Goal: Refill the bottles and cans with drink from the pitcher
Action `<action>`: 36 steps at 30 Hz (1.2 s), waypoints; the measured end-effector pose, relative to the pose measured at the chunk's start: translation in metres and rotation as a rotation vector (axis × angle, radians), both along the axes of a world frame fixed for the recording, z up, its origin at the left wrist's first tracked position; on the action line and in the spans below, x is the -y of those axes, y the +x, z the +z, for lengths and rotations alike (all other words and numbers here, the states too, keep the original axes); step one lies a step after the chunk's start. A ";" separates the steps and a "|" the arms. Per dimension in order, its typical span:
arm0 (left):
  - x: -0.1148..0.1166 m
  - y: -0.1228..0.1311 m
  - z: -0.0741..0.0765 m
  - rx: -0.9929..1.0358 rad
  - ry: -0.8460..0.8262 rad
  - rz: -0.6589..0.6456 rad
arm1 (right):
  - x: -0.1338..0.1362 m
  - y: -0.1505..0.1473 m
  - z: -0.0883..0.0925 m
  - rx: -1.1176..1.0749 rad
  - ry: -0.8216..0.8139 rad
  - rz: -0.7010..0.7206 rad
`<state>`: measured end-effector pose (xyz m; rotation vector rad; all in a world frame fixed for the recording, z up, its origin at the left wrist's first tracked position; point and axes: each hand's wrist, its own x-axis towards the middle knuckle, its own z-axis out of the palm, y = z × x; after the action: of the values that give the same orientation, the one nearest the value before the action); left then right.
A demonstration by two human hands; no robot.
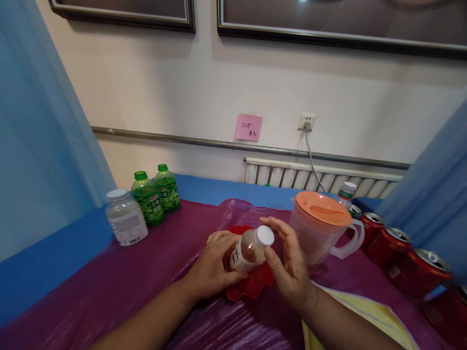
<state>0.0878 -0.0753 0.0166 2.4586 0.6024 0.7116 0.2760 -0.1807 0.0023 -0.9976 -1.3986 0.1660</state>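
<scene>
A clear bottle (245, 252) with a white cap (264, 236) and a leaf-patterned label tilts to the right above a red scalloped dish (251, 287). My left hand (215, 265) is wrapped round the bottle's lower part. Beside the cap, my right hand (290, 260) has its fingers apart, with the thumb close to the cap's lower edge; whether it touches is hard to tell. My left hand and the bottle hide part of the dish.
Purple sheeting (146, 277) covers the blue surface. Two green bottles (149, 201) and a white-capped jar (127, 221) stand left. On the right are an orange-lidded pitcher (315, 233), red cans (390, 248), another clear bottle (345, 197) and a yellow cloth (372, 311).
</scene>
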 end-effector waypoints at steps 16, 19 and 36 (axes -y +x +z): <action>0.000 0.001 -0.003 -0.005 0.041 -0.004 | 0.004 -0.010 0.009 0.006 0.101 -0.101; -0.004 0.000 -0.007 -0.019 0.095 -0.003 | 0.005 -0.011 0.016 0.043 0.083 -0.122; -0.032 -0.014 -0.030 0.200 0.178 -0.003 | 0.020 -0.004 0.070 -0.163 -0.110 -0.062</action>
<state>0.0738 -0.0433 -0.0131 2.5054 0.4758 1.0349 0.2717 -0.2008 0.0726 -1.0926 -1.2194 0.2747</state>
